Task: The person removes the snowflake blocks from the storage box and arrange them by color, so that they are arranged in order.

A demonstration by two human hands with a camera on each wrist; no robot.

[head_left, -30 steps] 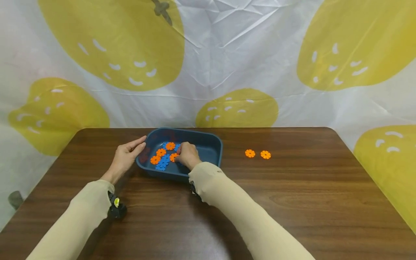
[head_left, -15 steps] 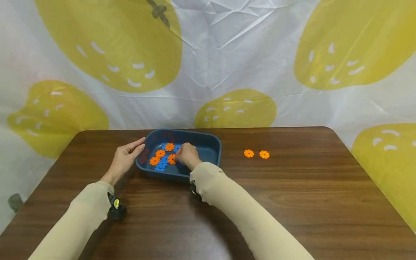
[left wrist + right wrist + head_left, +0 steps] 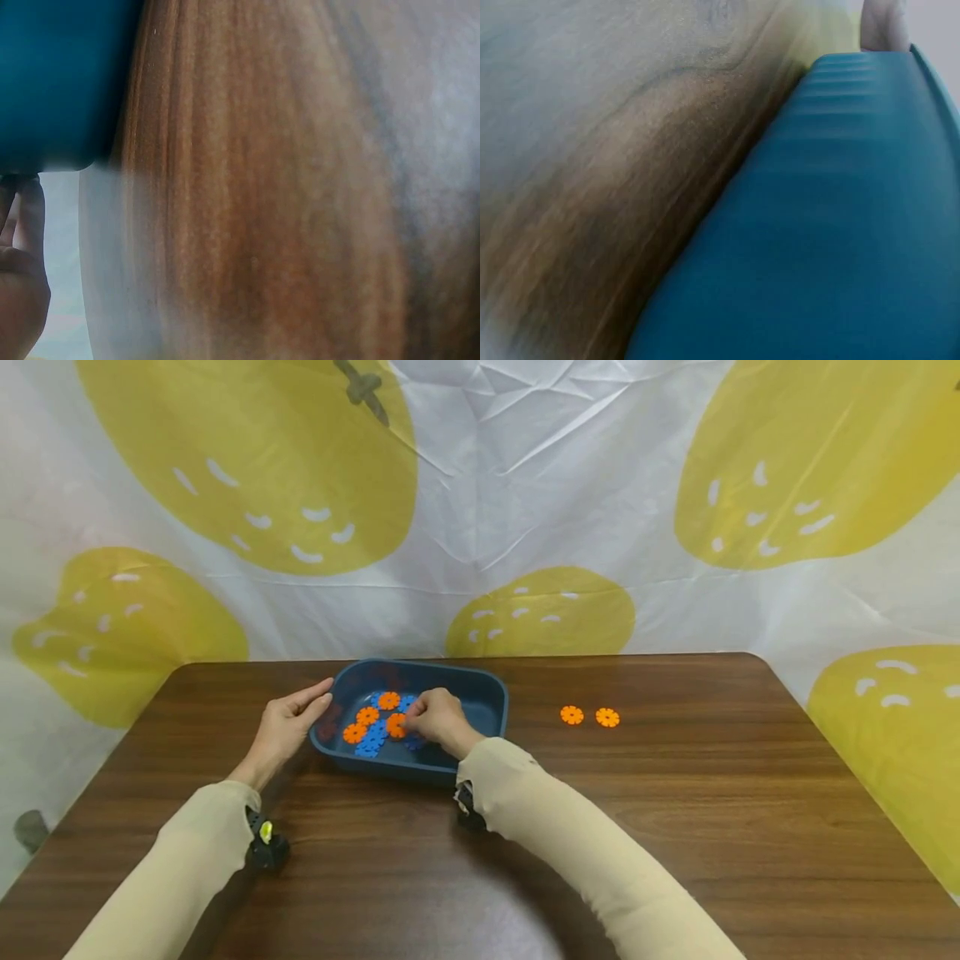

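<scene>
Head view: Your newly angled right hand [image 3: 437,718] pinches an orange disc [image 3: 395,726] inside the bin [image 3: 405,767], seemingly lifting; straight-fingered left hand [image 3: 287,721] touches bin's left.

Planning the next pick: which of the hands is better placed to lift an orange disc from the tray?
Probably the right hand: it is over the tray, fingertips at an orange disc. The left hand is at the tray's left end, farther from that disc.
</scene>
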